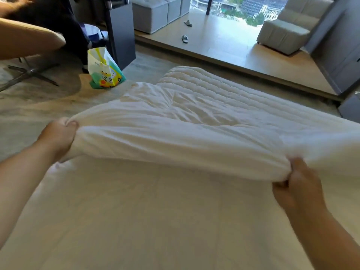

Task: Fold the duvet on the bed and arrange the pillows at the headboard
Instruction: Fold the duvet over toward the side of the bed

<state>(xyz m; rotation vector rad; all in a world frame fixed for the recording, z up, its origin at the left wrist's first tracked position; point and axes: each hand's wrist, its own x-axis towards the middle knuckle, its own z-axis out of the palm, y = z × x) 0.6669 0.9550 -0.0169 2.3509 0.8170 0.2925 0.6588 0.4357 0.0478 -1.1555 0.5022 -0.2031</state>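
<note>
A white duvet (175, 133) lies across the bed, its near edge lifted in a thick fold. My left hand (58, 137) grips that fold at its left end. My right hand (300, 184) pinches the same fold at the right, fingers curled into the cloth. Under the raised fold another layer of the duvet (155, 221) spreads flat toward me. At the far end the quilted mattress (214, 84) shows bare. No pillows are in view.
A colourful bag (103, 71) stands on the floor by the bed's far left corner. A chair base (29, 73) and another person's arm (29, 39) are at top left. Beyond a raised wooden step (214, 57) lie two slippers (185, 38) and grey seats (286, 34).
</note>
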